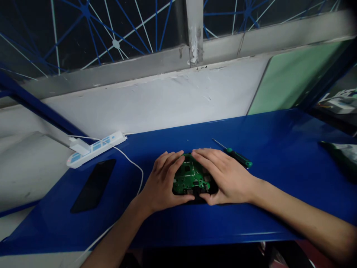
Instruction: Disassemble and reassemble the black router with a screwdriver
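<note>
A green circuit board [189, 179] sits in a black casing [213, 186] on the blue tabletop. My left hand [164, 182] is wrapped round the left side of the casing, fingers on the far edge and thumb along the near edge. On the opposite side my right hand [225, 176] grips it the same way, its thumb near the left one. Parts of the board and most of the casing's rim are hidden under both hands. Just beyond my right hand lies a screwdriver [239, 158] with a green and black handle.
A white power strip [97, 149] with a charger [80, 146] plugged in lies at the back left, its white cable [131, 162] trailing past my left arm. A black phone-like slab [93, 186] rests on the table [281, 160]. A green panel [292, 78] leans on the wall.
</note>
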The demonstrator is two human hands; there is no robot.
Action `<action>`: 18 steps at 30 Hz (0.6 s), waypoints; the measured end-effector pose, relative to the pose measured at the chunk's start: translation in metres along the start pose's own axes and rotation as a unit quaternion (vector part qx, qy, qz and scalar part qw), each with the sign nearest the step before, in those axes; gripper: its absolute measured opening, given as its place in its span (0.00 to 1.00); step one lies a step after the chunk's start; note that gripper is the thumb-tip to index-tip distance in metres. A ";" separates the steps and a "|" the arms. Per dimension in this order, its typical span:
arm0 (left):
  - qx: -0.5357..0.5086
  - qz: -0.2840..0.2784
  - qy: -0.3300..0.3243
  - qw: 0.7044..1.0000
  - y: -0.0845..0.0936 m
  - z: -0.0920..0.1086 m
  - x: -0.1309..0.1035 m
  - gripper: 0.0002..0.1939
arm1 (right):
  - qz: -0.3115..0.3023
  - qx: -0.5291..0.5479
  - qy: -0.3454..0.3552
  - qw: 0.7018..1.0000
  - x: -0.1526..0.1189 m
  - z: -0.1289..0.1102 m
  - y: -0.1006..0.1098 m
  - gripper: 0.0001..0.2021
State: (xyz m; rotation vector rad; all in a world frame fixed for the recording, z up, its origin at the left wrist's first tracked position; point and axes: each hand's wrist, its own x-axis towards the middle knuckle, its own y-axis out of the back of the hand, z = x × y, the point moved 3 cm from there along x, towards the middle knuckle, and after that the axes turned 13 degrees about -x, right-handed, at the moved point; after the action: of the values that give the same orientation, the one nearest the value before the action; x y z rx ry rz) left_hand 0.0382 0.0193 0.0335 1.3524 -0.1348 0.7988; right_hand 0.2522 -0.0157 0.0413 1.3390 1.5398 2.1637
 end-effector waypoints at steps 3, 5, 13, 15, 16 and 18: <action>0.032 0.006 0.000 0.999 -0.001 0.006 0.001 0.57 | 0.006 -0.008 0.006 1.000 0.002 -0.004 -0.003 0.44; 0.047 0.011 0.006 0.999 -0.001 0.008 0.001 0.54 | 0.007 -0.009 0.006 1.000 0.002 -0.006 -0.003 0.44; -0.133 0.102 -0.003 0.986 0.004 -0.002 0.001 0.55 | 0.021 0.116 -0.001 0.993 0.000 -0.002 0.006 0.59; -0.213 0.123 -0.006 0.969 0.003 -0.004 0.000 0.58 | 0.012 0.120 -0.009 0.993 -0.001 -0.002 0.005 0.60; -0.243 0.124 -0.003 0.962 0.002 -0.004 -0.001 0.59 | 0.002 0.118 -0.013 0.993 -0.002 -0.002 0.004 0.60; -0.289 0.118 0.012 0.950 0.001 -0.002 -0.002 0.61 | -0.023 0.117 -0.019 0.993 -0.002 -0.003 0.000 0.60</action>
State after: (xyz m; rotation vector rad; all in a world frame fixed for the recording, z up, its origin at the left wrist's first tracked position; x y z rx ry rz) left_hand 0.0353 0.0198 0.0326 0.7770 -0.4819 0.8878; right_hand 0.2515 -0.0186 0.0399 1.3870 1.8353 1.9676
